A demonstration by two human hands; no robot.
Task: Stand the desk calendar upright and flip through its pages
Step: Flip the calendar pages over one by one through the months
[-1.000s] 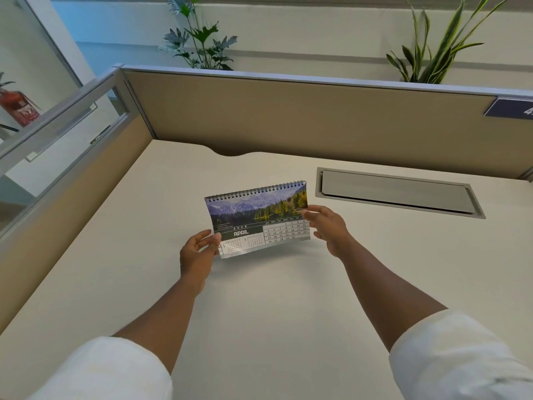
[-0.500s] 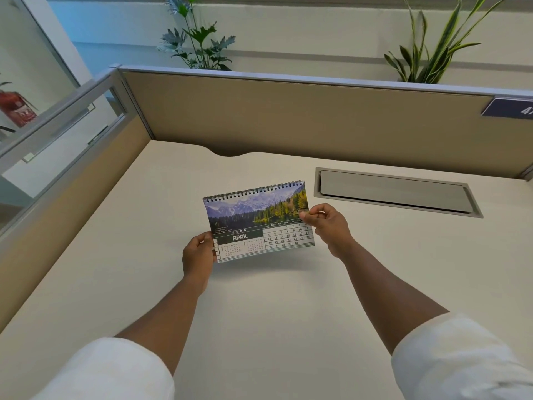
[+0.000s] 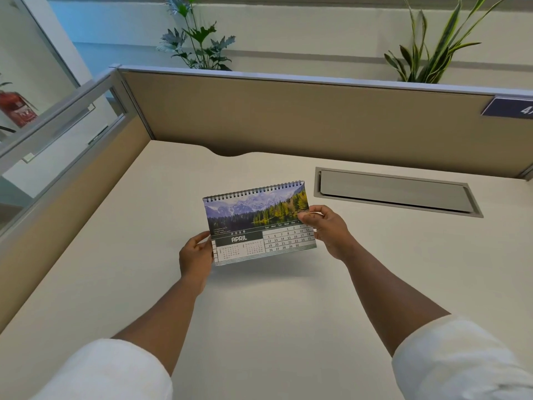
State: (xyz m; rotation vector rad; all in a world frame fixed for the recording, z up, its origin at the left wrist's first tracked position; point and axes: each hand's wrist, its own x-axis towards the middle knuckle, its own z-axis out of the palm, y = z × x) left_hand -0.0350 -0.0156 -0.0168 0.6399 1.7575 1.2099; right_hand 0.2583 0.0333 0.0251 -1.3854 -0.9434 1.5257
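Desk calendar [image 3: 259, 225]: spiral-bound, open at April 2026, mountain-lake photograph above the date grid. It was held raised over the middle of the cream desk [image 3: 259, 327], spiral edge uppermost and tilted, its shadow lying below on the desk. Left hand [image 3: 196, 255]: fingers pinched on the lower left corner. Right hand [image 3: 326, 229]: fingers pinched on the right edge. Grey cable hatch [image 3: 395, 192]: recessed in the desk, right of the calendar. Tan partition [image 3: 302, 116]: behind.
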